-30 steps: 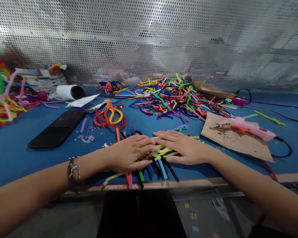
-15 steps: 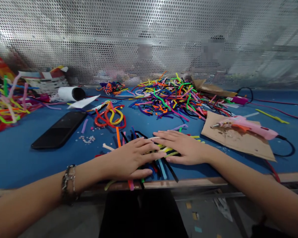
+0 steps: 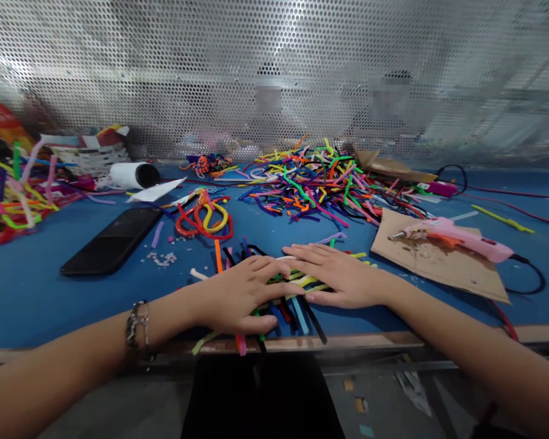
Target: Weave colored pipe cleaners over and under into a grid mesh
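Observation:
Both hands lie flat on a spread of crossing coloured pipe cleaners (image 3: 301, 314) near the table's front edge. My left hand (image 3: 244, 294) rests palm down with its fingers stretched to the right. My right hand (image 3: 341, 275) lies palm down from the other side, fingers pointing left and close to the left hand's fingertips. Orange, black, pink, light blue and yellow ends stick out around the hands. The palms hide the middle of the spread.
A large pile of pipe cleaners (image 3: 302, 183) is at the back. A pink glue gun (image 3: 466, 238) lies on cardboard (image 3: 439, 268) at right. At left are a black phone (image 3: 112, 241), small beads (image 3: 163, 259), a bent red and yellow piece (image 3: 204, 219) and a white roll (image 3: 127, 175).
The hands stay flat on the pipe cleaners, with only a slight shift of the left forearm. The view has moved a little.

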Demonstrator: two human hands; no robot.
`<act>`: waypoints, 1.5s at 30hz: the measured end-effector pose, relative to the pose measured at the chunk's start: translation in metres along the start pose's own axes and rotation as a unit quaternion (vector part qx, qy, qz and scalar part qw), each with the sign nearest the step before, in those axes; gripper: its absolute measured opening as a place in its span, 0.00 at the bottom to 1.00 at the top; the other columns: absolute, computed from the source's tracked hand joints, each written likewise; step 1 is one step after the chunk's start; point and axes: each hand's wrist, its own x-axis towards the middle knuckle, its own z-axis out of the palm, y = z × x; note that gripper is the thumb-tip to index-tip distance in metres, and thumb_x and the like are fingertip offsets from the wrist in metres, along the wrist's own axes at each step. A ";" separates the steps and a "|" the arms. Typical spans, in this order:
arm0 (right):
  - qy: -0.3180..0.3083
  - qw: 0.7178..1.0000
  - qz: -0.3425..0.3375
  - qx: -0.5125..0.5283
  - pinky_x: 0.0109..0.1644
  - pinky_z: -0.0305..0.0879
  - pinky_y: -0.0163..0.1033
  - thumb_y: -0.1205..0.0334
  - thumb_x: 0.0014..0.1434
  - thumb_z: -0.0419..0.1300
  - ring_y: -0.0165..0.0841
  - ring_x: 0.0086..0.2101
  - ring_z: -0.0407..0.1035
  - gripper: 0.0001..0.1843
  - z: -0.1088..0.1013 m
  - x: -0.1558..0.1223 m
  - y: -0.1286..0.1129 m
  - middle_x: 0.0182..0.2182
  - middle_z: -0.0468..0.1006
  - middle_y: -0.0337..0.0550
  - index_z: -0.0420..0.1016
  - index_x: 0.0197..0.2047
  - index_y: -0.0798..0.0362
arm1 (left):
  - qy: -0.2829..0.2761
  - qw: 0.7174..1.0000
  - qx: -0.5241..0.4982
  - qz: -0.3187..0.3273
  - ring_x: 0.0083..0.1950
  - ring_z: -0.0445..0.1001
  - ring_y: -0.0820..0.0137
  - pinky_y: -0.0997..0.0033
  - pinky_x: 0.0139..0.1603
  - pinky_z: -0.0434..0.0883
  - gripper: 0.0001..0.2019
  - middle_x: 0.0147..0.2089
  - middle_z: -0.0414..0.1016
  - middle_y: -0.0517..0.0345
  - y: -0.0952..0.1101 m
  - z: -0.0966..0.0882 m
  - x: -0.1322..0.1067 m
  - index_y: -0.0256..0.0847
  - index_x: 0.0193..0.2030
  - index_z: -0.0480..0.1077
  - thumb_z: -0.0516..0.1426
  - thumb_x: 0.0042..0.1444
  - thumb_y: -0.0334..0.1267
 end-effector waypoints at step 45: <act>0.066 0.995 0.063 -0.030 0.50 0.59 0.48 0.55 0.56 0.50 0.40 0.44 0.60 0.26 -0.006 0.001 -0.022 0.44 0.65 0.51 0.60 0.57 0.55 | 0.090 0.975 0.026 -0.202 0.53 0.63 0.63 0.49 0.59 0.49 0.15 0.49 0.64 0.50 0.006 0.007 -0.004 0.39 0.48 0.63 0.49 0.55 0.40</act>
